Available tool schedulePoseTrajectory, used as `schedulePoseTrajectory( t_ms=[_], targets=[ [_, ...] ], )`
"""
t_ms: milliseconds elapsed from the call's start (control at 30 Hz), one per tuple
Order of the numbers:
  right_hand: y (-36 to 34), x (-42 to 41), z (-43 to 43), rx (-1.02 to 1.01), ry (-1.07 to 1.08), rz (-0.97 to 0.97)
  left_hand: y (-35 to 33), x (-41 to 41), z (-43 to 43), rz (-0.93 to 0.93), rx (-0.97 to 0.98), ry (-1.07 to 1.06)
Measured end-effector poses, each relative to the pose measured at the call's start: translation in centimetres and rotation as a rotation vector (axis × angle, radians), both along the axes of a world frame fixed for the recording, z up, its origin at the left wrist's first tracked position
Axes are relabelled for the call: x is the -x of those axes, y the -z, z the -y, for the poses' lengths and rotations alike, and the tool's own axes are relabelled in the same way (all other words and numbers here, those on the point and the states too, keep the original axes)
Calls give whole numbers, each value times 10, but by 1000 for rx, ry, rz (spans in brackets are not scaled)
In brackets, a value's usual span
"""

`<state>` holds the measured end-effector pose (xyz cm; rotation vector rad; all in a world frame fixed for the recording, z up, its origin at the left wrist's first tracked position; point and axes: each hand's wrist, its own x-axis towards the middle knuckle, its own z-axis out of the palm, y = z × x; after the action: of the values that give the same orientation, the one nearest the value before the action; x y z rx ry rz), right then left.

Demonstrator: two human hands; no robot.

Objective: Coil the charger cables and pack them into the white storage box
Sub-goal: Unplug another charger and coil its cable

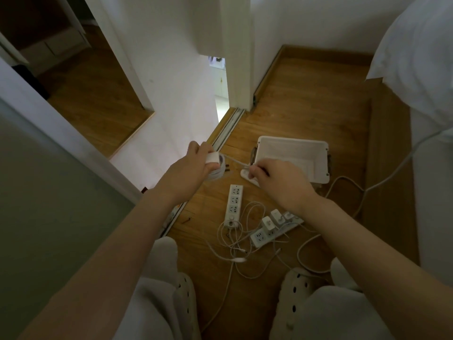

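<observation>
The left hand (193, 165), just left of centre, is gripping a white charger brick (212, 157), fingers curled tight round it, and a coil of white cable (217, 173) is bunching up under those fingers, held off the floor. One taut strand (235, 161) is running from that coil across to the right hand (277, 179), which is sitting at centre frame and pinching the strand between thumb and curled fingertips. Right behind that hand the white storage box (323, 165) is standing open on the wooden floor (306, 106), right of centre, and I'm seeing no cable inside it. A flat white piece (245, 174) is lying against the box's near left corner, partly under the right hand; I can't tell what it is. Below the hands a power strip (234, 202) is lying lengthwise on the boards, and just to its right a second power strip (263, 238) is lying at an angle with white adapters (268, 223) plugged into it. Loose cables (235, 244) are tangling around both strips and trailing down towards the bottom of the frame, between a pair of pale slippers (186, 293). Another cable (392, 173) is snaking off to the right edge, up towards white bedding (416, 50) in the upper right. A door track (228, 126) is running diagonally above the left hand.
</observation>
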<state>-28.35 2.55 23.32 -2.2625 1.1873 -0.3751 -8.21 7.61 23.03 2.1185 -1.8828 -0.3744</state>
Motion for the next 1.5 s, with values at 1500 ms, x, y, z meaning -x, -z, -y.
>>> schedulePoseTrajectory(
  t_ms=[1500],
  targets=[
    [27, -8, -3, -60, -101, -14, -20, -10, -5, -648, -256, 63]
  ],
)
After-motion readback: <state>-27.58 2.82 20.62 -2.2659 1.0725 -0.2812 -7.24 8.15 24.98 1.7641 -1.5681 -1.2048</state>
